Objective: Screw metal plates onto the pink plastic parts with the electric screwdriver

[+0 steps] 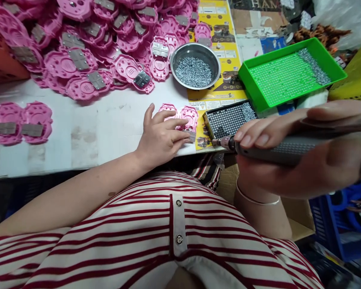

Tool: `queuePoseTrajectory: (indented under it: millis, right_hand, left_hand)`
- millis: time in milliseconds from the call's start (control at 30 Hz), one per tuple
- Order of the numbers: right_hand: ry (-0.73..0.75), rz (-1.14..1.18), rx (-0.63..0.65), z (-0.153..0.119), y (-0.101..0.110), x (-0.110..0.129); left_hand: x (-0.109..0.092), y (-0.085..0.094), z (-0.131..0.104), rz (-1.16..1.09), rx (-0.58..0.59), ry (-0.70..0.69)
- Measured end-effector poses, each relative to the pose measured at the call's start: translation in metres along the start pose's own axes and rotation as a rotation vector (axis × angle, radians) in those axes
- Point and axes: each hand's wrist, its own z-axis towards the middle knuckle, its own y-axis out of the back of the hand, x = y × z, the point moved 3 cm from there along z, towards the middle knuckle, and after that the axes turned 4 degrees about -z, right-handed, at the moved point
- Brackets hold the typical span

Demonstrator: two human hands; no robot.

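My left hand lies over two pink plastic parts near the table's front edge. Its fingers are stretched out and apart, with the fingertips at the right-hand pink part and its grey metal plate. The second pink part is partly covered by the fingers. My right hand is wrapped round a grey electric screwdriver, whose tip points left, over the near edge of a black perforated tray. Small screws are gathered at that tray's right end.
A metal bowl of screws stands behind the hands. A green tray with screws is at the right. Many pink parts are piled at the back left, and several stand in a row at the left. A blue crate is low right.
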Motion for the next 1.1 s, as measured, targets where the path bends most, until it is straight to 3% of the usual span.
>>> queuePoseTrajectory:
  millis: [67,233,667,800,967,1100]
  right_hand:
    - [0.105,0.111,-0.021,-0.001,-0.007,-0.007]
    - [0.314,0.104,-0.077,0.000,-0.020,-0.010]
    - [0.290,0.231,-0.110,0.008,-0.023,-0.022]
    - [0.320,0.246,-0.084,0.009,-0.022,-0.019]
    - [0.291,0.211,-0.113,0.007,-0.022,-0.020]
    - [0.292,0.180,-0.140,0.005,-0.021,-0.023]
  left_hand:
    - [0.002,0.000,-0.001,0.000,-0.006,-0.013]
    - [0.002,-0.001,0.005,-0.023,0.024,-0.020]
    - [0.003,0.000,0.009,-0.029,0.067,-0.059]
    - [0.001,0.001,0.007,0.025,0.022,-0.198]
    - [-0.006,0.003,0.007,0.216,-0.199,-0.528]
    - [-0.008,0.003,0.005,0.347,-0.158,-0.592]
